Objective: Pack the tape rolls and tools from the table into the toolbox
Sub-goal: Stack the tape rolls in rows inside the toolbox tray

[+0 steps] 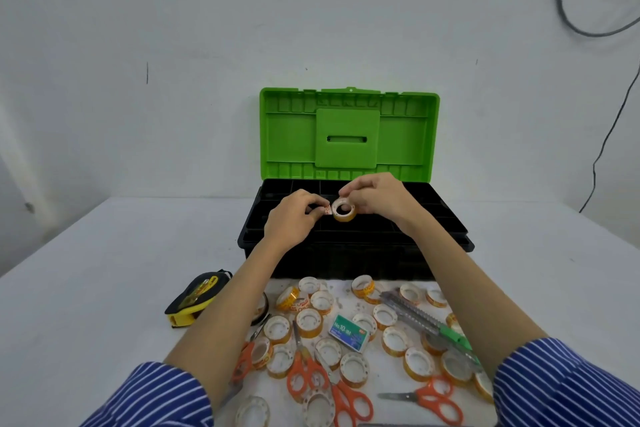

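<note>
The right hand (372,199), just right of centre frame, curls its fingers around a small tape roll (343,211), a glossy amber ring with a white core, held over the open toolbox (353,239). The left hand (294,217) sits close beside it on the left, thumb and forefinger pinching the roll's loose printed end. The toolbox stands mid-frame against the pale wall: a black, ribbed plastic body with a tray of rectangular compartments on top, and a bright green moulded lid (349,135) standing upright behind, its inner face gridded with ribs around a slotted square panel. Below the box, in the lower centre of the frame, the white table (104,270) carries a dense scatter of more tape rolls (309,322), all small shiny yellowish hoops with white perforated cores, some flat, some tilted. Among them lie orange-handled scissors (306,374) with steel blades, a second pair (429,397) at lower right, and a third partly under the left forearm. A small teal cardboard staple box (348,333) rests between the rolls. A long utility knife (429,322), grey metal with a green slider, runs diagonally at the right. At lower left, apart from the pile, sits a rounded yellow and black tape measure (195,298). Blue striped sleeves (156,395) fill the bottom corners.
</note>
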